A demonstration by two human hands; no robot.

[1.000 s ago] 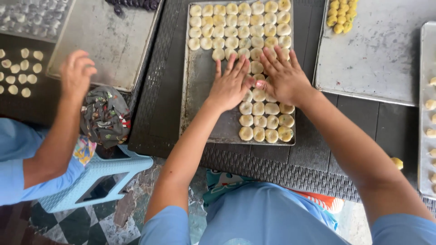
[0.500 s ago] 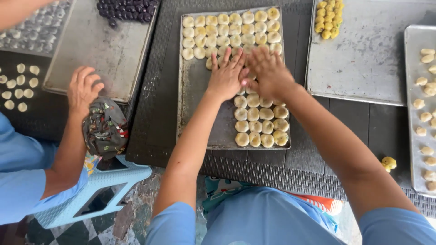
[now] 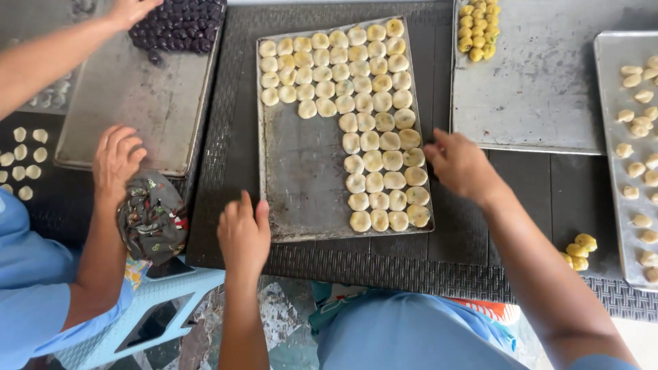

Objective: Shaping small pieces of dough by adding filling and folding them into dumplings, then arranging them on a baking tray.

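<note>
Withdrawn from the pale dough rounds [image 3: 375,161] since half a second ago: both hands, then pressed side by side on the middle rows, now parted to opposite edges of the metal baking tray [image 3: 301,171]. Left hand [image 3: 244,234] at the tray's near-left corner, fingers loosely together and slightly curled, tips touching the rim, holding nothing. Right hand [image 3: 460,164] just off the tray's right edge, fingers spread a little and bent, tips beside the outermost rounds, empty as well. Rounds packed in rows across the far end and down the right side, beyond the left fingertips and left of the right ones; bare metal ahead of the left fingers.

No packages, labels or signs readable. Farther left, a co-worker's hand [image 3: 116,159] resting above a patterned dark cloth [image 3: 152,216] by a second tray [image 3: 147,103]; another hand [image 3: 130,9] now reaching to dark dough balls [image 3: 177,27] at its far end. To the right of the right fingers, a tray [image 3: 541,103] with yellow balls [image 3: 478,31], then yellow pieces [image 3: 579,250] on the woven mat [image 3: 384,264].
</note>
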